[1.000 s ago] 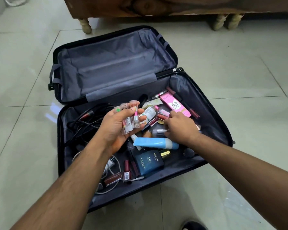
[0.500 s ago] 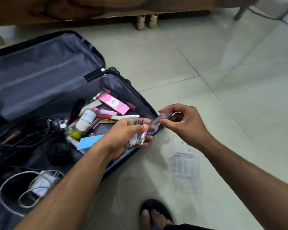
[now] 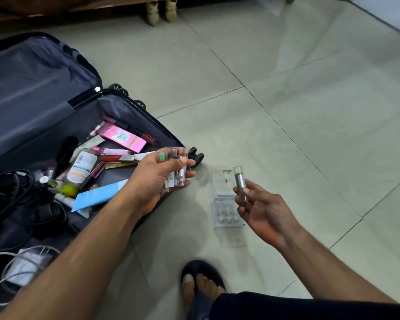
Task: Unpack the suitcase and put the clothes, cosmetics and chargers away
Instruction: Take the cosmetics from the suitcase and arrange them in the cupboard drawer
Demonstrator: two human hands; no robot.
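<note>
An open black suitcase (image 3: 134,105) lies on the floor at the left, with cosmetics inside: a pink box (image 3: 123,137), a white bottle (image 3: 82,166), a blue tube (image 3: 97,197). Black cables (image 3: 12,192) and a white charger cable (image 3: 21,269) fill its left part. My left hand (image 3: 153,179) grips a bundle of small clear lipstick tubes (image 3: 177,168) over the suitcase's right edge. My right hand (image 3: 261,209) pinches a single silver lipstick tube (image 3: 239,180) above a clear plastic organiser (image 3: 226,211) on the floor.
Pale floor tiles (image 3: 298,112) spread to the right. Wooden furniture legs (image 3: 159,10) stand at the top. My sandalled foot (image 3: 201,282) is at the bottom centre, close to the organiser.
My right hand picked a silver tube from the suitcase and carried it right, over the clear organiser. My left hand followed with its bundle to the suitcase's right edge. The view swung right.
</note>
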